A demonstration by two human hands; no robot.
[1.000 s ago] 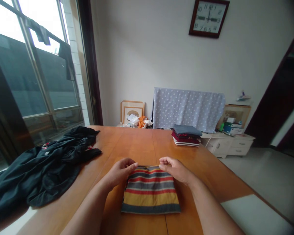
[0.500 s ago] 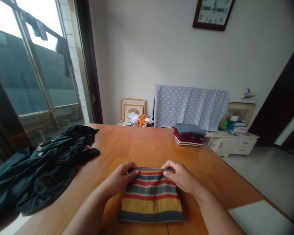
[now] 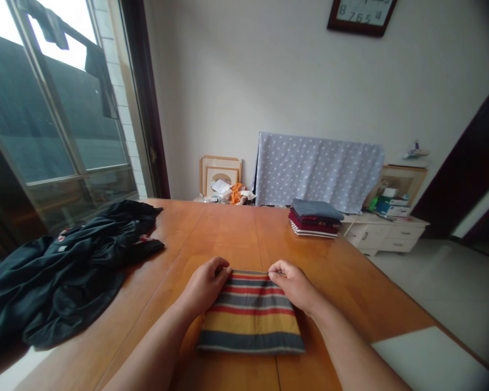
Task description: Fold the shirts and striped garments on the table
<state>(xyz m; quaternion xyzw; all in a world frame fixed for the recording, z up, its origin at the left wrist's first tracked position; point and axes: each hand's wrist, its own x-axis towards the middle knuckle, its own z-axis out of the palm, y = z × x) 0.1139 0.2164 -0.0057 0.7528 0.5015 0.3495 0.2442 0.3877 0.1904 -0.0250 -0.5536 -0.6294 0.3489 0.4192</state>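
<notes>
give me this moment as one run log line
left hand: pinching far edge of folded red-grey-yellow striped cloth | right hand: pinching same edge | cloth: flat on orange wooden table | beside: crumpled black fabric garment

Left hand and right hand pinch striped cloth

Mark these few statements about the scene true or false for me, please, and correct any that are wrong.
1. The left hand and the right hand hold the top edge of the striped folded cloth. True.
2. The dark garment lies neatly folded on the wooden table. False: it lies in a crumpled heap at the table's left side.
3. A stack of folded clothes sits on the table, beyond the hands. True.
4. The polka-dot cloth lies flat on the table. False: it hangs upright behind the table.
</notes>
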